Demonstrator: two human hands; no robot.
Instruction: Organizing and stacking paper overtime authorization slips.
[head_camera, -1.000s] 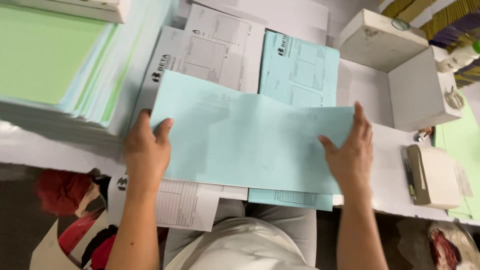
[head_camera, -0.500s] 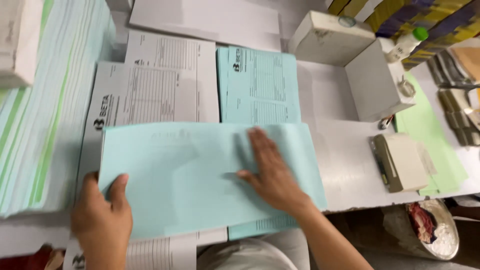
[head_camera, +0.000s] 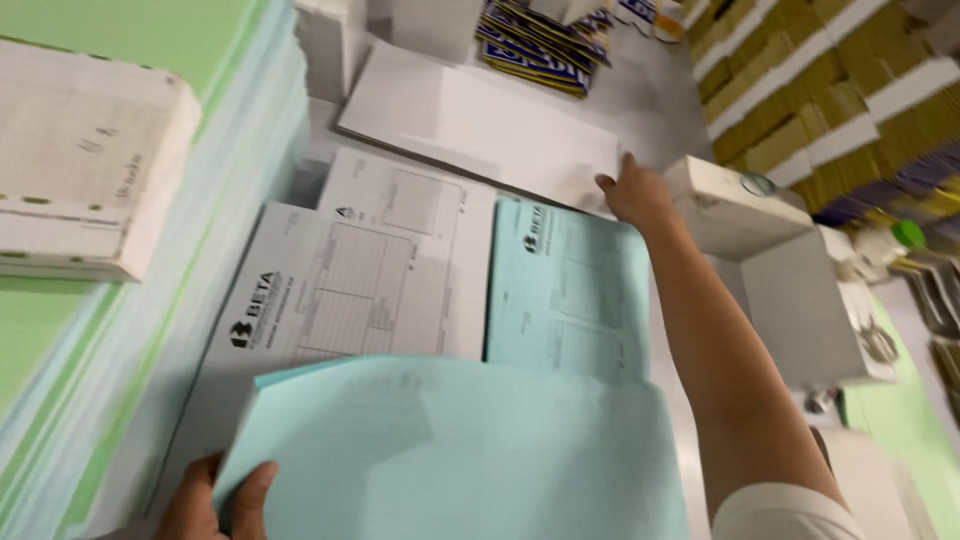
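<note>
My left hand grips the lower left corner of a large light-blue sheet that lies across the near part of the table. My right hand reaches far forward, its fingers on the near right corner of a stack of plain white sheets. Between the two lie white printed forms and, to their right, light-blue printed forms. My right forearm crosses over the right edge of the blue forms.
A tall stack of green, blue and white paper fills the left, with a white wrapped ream on top. A white open box stands right of my arm. Brown and white stacked bundles rise at the back right.
My right hand has left the large blue sheet and stretched forward to the white stack. The view has swung up and left. My left hand still holds the blue sheet's corner.
</note>
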